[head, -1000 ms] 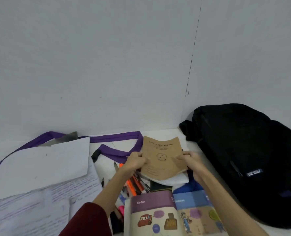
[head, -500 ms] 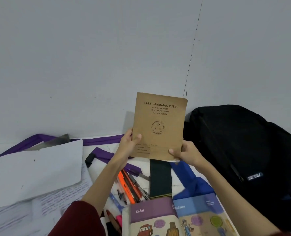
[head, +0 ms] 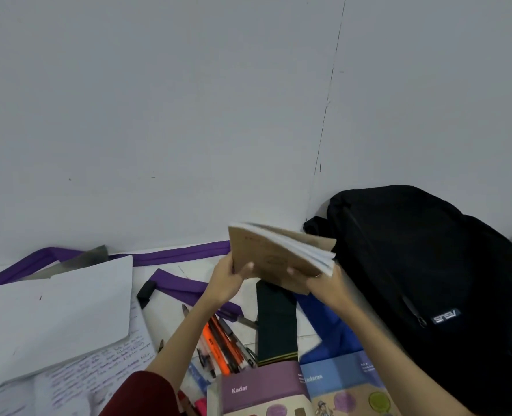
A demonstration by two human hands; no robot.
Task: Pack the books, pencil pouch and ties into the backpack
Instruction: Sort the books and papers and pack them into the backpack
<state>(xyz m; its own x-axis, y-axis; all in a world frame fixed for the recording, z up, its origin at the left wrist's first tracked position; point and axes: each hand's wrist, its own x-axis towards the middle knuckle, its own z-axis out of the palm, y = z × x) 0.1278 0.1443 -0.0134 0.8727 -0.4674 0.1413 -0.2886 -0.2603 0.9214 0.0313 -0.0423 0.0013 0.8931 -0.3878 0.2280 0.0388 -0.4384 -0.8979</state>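
I hold a brown exercise book [head: 274, 255] above the table, tilted so its white page edges face right. My left hand [head: 229, 276] grips its left edge and my right hand [head: 314, 280] grips its lower right part. The black backpack [head: 428, 280] lies on the right against the wall, and its zip looks closed. Below the book lie a dark green tie [head: 275, 322] and a blue tie [head: 326, 331]. An open picture book [head: 296, 388] with purple and blue pages sits at the bottom edge. A purple tie [head: 176, 256] runs along the back.
Loose pens and markers [head: 221, 340] lie under my left forearm. White sheets and handwritten pages [head: 56, 313] cover the left of the table. A grey wall stands close behind everything.
The brown book went from flat on the table to upright facing me, and now it is tipped over toward the backpack. Both hands stayed on it.
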